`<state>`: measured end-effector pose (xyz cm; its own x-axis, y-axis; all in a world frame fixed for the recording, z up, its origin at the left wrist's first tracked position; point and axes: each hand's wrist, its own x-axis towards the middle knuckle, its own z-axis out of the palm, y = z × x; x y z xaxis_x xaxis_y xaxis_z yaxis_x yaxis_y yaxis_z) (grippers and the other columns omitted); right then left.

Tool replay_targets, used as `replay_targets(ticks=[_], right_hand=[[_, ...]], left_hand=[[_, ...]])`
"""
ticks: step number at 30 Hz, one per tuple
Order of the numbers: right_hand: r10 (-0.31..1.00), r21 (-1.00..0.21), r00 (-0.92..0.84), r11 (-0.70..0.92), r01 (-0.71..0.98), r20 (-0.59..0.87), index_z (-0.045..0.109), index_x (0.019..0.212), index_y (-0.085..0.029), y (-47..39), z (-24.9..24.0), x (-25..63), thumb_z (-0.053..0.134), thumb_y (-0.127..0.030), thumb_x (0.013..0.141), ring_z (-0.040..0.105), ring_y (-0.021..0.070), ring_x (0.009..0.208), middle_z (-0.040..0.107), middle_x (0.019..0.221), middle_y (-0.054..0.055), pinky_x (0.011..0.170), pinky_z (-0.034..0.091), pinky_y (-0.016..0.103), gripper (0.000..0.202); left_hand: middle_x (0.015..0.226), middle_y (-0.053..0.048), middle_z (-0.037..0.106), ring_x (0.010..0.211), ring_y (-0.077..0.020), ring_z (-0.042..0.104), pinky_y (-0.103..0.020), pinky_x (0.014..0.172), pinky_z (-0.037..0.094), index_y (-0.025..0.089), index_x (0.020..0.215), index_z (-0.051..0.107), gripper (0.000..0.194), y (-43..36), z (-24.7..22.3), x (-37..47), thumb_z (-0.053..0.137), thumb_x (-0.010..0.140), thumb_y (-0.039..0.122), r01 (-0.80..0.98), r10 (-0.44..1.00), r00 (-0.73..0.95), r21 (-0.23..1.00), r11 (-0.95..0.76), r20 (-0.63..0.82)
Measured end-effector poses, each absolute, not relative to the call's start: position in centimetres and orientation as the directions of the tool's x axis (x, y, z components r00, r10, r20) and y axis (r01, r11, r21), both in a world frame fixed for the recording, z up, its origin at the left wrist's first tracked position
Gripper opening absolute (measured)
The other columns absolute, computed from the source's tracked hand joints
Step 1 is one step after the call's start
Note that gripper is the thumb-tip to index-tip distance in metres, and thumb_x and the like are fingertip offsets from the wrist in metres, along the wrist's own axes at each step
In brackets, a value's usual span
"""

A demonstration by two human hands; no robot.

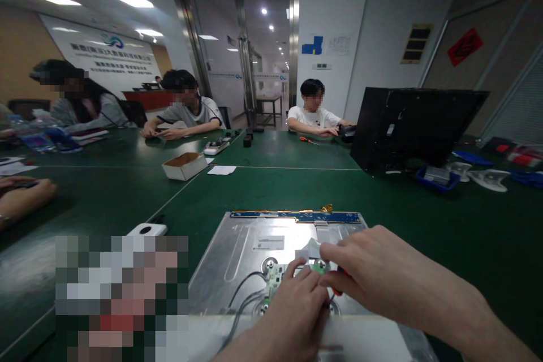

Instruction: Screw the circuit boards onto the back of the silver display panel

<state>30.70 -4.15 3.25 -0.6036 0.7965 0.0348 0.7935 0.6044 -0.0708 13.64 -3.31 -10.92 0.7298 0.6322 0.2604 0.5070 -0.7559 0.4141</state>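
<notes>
A metal display panel (241,237) lies flat before me, with a blue circuit strip (271,216) along its far edge. Near its middle is a small green circuit board (275,278) with dark cables on its left. My left hand (299,302) rests over this board, fingers bent, and what they press or hold is hidden. To its right, my right hand (352,263) has thumb and fingers closed around a red and black tool (338,292), mostly covered. A pale translucent flap (313,248) stands up beside the right fingertips.
An open cardboard box (184,167), a white paper (222,170) and a power strip (217,146) lie farther left. A black monitor (416,130) and blue tray (436,178) stand right. Several people sit around the table; another person's hands (29,195) are at the left edge.
</notes>
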Motion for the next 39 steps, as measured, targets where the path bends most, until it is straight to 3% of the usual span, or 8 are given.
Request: replay_targets(ticks=[5, 11, 21, 31, 39], right_hand=[[0.76, -0.127, -0.649, 0.645, 0.754, 0.007, 0.056, 0.092, -0.022, -4.35, 3.63, 31.02, 0.054, -0.02, 0.086, 0.06, 0.0168, 0.065, 0.067, 0.081, 0.0, 0.05, 0.03, 0.028, 0.007], [0.721, -0.241, -0.692, 0.665, 0.707, -0.04, 0.054, 0.093, -0.022, -4.87, 4.13, 30.89, 0.056, -0.018, 0.084, 0.06, 0.016, 0.074, 0.066, 0.088, 0.0, 0.059, 0.039, 0.027, 0.011], [0.801, -0.06, -0.598, 0.598, 0.799, 0.01, 0.064, 0.09, -0.025, -4.49, 3.4, 30.35, 0.054, -0.032, 0.092, 0.063, 0.0198, 0.065, 0.069, 0.077, 0.001, 0.051, 0.03, 0.028, 0.012], [0.719, -0.191, -0.694, 0.679, 0.709, -0.021, 0.055, 0.094, -0.022, -4.92, 4.05, 30.99, 0.058, -0.013, 0.082, 0.058, 0.0151, 0.073, 0.065, 0.089, -0.001, 0.056, 0.036, 0.027, 0.015], [0.824, -0.11, -0.565, 0.558, 0.822, -0.04, 0.062, 0.098, -0.025, -4.49, 3.95, 30.54, 0.062, -0.028, 0.086, 0.063, 0.0199, 0.072, 0.069, 0.086, 0.001, 0.055, 0.035, 0.028, 0.012]], left_hand=[[0.103, -0.007, 0.064, 0.104, -0.0252, 0.055, -0.048, 0.107, 0.027, 0.021, 0.098, 0.06, 0.015, -3.22, -10.73, 13.59, 0.052, 0.085, 0.021, 0.516, 0.622, 0.745, 0.382, -0.766, 0.242], [0.107, -0.008, 0.064, 0.11, -0.0264, 0.054, -0.049, 0.108, 0.026, 0.021, 0.106, 0.059, 0.02, -3.17, -10.29, 13.59, 0.052, 0.087, 0.024, 0.507, 0.607, 0.757, 0.371, -0.778, 0.24], [0.109, -0.007, 0.064, 0.108, -0.0261, 0.055, -0.048, 0.107, 0.028, 0.022, 0.106, 0.061, 0.022, -3.21, -10.47, 13.74, 0.053, 0.085, 0.02, 0.508, 0.619, 0.738, 0.382, -0.772, 0.269], [0.107, -0.008, 0.063, 0.111, -0.0265, 0.053, -0.048, 0.108, 0.026, 0.021, 0.102, 0.06, 0.019, -3.1, -10.37, 13.59, 0.053, 0.085, 0.023, 0.519, 0.609, 0.762, 0.356, -0.777, 0.22], [0.106, -0.005, 0.064, 0.105, -0.025, 0.055, -0.049, 0.107, 0.024, 0.022, 0.101, 0.06, 0.021, -3.1, -10.78, 13.74, 0.054, 0.082, 0.018, 0.504, 0.635, 0.728, 0.428, -0.75, 0.257]])
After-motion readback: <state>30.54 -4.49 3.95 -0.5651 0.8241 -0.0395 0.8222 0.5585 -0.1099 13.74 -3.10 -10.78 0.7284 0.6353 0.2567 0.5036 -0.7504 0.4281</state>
